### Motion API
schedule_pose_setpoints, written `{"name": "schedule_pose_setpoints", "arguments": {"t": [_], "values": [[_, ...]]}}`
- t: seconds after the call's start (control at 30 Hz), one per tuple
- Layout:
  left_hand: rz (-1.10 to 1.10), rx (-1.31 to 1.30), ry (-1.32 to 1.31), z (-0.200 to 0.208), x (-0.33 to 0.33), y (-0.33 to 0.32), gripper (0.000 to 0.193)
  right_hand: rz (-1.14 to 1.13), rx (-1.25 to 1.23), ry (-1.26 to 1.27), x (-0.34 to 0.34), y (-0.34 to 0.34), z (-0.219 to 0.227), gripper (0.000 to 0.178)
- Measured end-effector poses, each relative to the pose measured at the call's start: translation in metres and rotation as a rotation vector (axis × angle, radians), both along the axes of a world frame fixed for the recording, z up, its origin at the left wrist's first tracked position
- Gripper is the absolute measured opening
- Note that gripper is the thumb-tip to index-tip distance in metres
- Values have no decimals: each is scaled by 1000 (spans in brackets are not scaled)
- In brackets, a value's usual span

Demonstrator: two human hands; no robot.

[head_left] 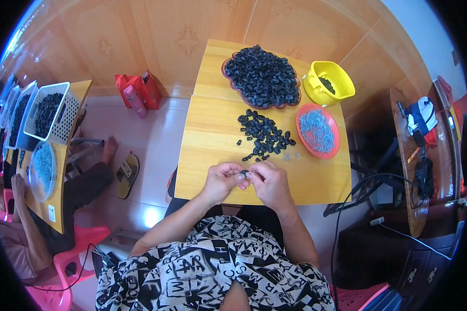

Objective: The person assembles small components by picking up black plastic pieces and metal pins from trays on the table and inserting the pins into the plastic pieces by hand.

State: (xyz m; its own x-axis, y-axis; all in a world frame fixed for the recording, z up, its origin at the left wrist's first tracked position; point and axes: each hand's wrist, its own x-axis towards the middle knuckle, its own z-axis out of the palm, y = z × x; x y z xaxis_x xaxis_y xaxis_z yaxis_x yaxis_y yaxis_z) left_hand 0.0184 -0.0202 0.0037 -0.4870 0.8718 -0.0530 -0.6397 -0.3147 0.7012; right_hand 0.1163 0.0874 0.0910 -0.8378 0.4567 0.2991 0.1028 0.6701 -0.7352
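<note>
Above the near edge of the wooden table (207, 140), my left hand (224, 181) pinches a small black part (243, 172). My right hand (267, 184) meets it there, thumb and fingertips pressed together at the part's right side; whether a pin sits between them is too small to tell. Just beyond my hands lies a loose pile of small black parts (264, 132). A few silvery pins (288, 156) are scattered to its right. The red plate (337, 147) at the right holds many more thin metal pins (316, 130).
A scalloped tray (226, 69) heaped with black parts stands at the table's back, beside a yellow basket (341, 78). On the left, another person's arm (31, 228) rests by a second table with a white basket (62, 116). A cable (339, 223) hangs at right.
</note>
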Motion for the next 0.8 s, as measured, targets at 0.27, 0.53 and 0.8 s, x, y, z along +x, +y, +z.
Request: {"name": "schedule_pose_setpoints", "arguments": {"t": [0.27,0.53,0.8], "values": [[11,-61,68,-2,0,2,12,4,-100,6,6,-6,-21,17],[20,73,-207,9,-14,-9,14,-84,72,24,-19,33,-14,23],[-45,145,-324,6,-17,-11,15,116,492,-318,-81,41,-45,9]]}}
